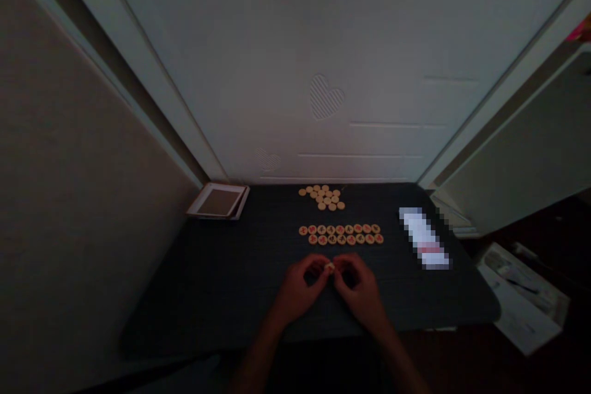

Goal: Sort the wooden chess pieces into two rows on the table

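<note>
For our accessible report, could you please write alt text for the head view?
Left hand and right hand hold a small piece at a dark table; beyond lie two rows of round marked pieces and a cluster of plainer ones.

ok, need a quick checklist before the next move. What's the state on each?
1. Grip: ok. Left hand and right hand meet fingertip to fingertip at a small pale piece.
2. Marking on that piece: cannot tell, too small.
3. Rows apart from hands: ok. Back row and front row lie beyond the fingers.
4. Left row ends level: not ok. The back row reaches further left.
5. Loose discs apart from rows: ok, grouped behind them.
6. Lighting: not ok, dim.
</note>
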`<state>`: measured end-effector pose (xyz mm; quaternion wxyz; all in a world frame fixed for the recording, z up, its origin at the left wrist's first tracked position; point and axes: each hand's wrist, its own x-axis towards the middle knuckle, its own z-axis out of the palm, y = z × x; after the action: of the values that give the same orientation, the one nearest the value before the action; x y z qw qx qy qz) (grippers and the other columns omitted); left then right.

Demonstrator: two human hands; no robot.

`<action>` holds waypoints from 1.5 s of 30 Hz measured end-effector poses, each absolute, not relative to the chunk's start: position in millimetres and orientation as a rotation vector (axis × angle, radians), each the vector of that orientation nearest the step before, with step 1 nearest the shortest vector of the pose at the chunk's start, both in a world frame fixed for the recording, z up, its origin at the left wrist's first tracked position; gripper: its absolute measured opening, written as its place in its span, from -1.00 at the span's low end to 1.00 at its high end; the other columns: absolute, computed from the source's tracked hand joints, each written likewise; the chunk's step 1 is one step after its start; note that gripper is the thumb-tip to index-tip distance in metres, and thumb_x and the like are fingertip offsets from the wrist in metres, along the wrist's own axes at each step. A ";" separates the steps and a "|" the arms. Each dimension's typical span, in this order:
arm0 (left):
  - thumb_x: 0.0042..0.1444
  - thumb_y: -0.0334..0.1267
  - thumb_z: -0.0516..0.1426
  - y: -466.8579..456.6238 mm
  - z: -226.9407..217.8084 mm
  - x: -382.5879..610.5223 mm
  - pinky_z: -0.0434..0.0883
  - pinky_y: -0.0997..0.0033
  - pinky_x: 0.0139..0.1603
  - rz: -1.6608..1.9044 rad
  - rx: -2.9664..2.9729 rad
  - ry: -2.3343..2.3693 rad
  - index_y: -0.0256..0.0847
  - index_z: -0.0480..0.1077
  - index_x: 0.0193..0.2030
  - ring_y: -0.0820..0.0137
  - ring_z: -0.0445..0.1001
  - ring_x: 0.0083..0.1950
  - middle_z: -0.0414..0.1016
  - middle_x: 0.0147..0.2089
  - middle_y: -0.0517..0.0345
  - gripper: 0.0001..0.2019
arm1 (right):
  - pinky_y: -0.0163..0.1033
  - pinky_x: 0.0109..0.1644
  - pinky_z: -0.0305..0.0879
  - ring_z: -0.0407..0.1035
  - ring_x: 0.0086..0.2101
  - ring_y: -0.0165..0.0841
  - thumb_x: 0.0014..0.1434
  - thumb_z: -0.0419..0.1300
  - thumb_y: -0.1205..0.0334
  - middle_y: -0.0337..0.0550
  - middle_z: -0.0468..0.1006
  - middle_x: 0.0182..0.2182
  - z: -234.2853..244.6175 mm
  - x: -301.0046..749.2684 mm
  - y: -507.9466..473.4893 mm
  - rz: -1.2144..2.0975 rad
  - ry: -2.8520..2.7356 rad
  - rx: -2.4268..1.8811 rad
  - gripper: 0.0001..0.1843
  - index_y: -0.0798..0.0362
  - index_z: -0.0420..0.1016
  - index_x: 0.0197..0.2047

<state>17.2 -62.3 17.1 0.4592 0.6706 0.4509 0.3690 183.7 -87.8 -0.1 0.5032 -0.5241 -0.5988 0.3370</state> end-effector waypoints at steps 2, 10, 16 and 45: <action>0.27 -0.16 0.16 -61.8 17.1 16.3 0.52 0.37 -0.06 0.906 1.646 1.108 -0.14 0.51 -0.11 0.36 0.60 -0.17 0.64 -0.17 0.14 -0.83 | -0.20 -0.13 0.45 0.49 -0.25 -0.30 0.24 0.23 0.24 -0.17 0.56 -0.26 0.3 183.6 -87.9 0.803 -1.464 -1.256 -0.84 -0.02 0.50 -0.09; 0.27 -0.14 0.16 -60.8 17.7 15.8 0.53 0.34 -0.02 0.929 1.619 1.110 -0.14 0.51 -0.11 0.34 0.61 -0.13 0.65 -0.14 0.14 -0.82 | -0.18 -0.13 0.47 0.48 -0.24 -0.28 0.22 0.24 0.25 -0.13 0.55 -0.22 1.8 182.4 -87.0 0.763 -1.521 -1.218 -0.78 -0.04 0.51 -0.03; 0.28 -0.11 0.15 -59.9 16.4 14.4 0.53 0.30 0.00 0.914 1.618 1.122 -0.13 0.52 -0.09 0.30 0.61 -0.10 0.65 -0.12 0.11 -0.80 | -0.17 -0.13 0.44 0.46 -0.23 -0.27 0.24 0.22 0.25 -0.12 0.54 -0.19 5.2 181.6 -88.1 0.744 -1.552 -1.210 -0.80 -0.06 0.51 -0.04; 0.25 -0.21 0.19 -63.3 15.8 13.9 0.52 0.33 -0.02 0.895 1.674 1.090 -0.08 0.52 0.00 0.34 0.60 -0.13 0.65 -0.08 0.15 -0.79 | -0.20 -0.17 0.42 0.46 -0.30 -0.30 0.28 0.25 0.11 -0.17 0.52 -0.28 1.8 182.8 -87.6 0.794 -1.430 -1.291 -0.87 -0.03 0.51 -0.16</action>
<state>13.9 -63.3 15.8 0.4586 0.6796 0.4425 0.3633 182.8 -87.6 1.8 0.5047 -0.5349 -0.5924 0.3289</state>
